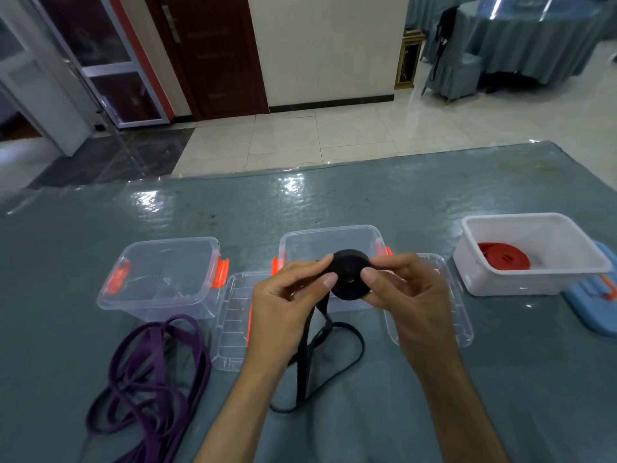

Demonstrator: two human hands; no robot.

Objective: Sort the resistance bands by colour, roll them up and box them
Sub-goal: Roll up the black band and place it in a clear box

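A bench [434,202] under a glossy blue-grey cover carries three tubs in a row. At the right, a white tub [534,282] holds a rolled red band [504,260] and sits just beside a blue lid [597,309] with an orange clasp. At the left stands a clear tub [160,295] with orange latches, and behind the hands a second clear tub [317,238] of the same kind; two clear lids [230,329] lie flat between and beside them. A purple band [150,379] lies in loose loops on the bench in front of the left tub. Over the middle of the bench a person holds a black band [350,279] — partly wound into a tight coil, its free length hanging down and looping on the cover. The left hand [283,312] pinches the coil's left edge with thumb and curled fingers; the right hand [407,289] grips its right side, thumb pressed on the coil's face.
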